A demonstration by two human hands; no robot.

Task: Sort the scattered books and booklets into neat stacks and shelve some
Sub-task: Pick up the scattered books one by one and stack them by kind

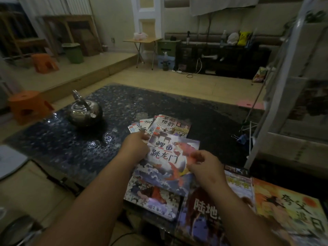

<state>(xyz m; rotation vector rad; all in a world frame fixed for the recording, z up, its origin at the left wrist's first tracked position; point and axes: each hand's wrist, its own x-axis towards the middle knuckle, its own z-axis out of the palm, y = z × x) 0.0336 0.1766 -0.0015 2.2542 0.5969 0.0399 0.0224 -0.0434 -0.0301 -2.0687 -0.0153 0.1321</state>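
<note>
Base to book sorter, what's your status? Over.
Left hand grips carp booklet at left edge; right hand pinches right edge. Scattered booklets underneath. Kettle well clear.

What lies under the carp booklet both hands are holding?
A wave-patterned booklet shows below the carp booklet, its upper part covered. Whether more lie beneath is hidden.

The carp booklet [165, 157] is showing a red fish over blue-white waves; the worktop [71, 148] under it is gleaming dark blue, pebble-patterned.
</note>
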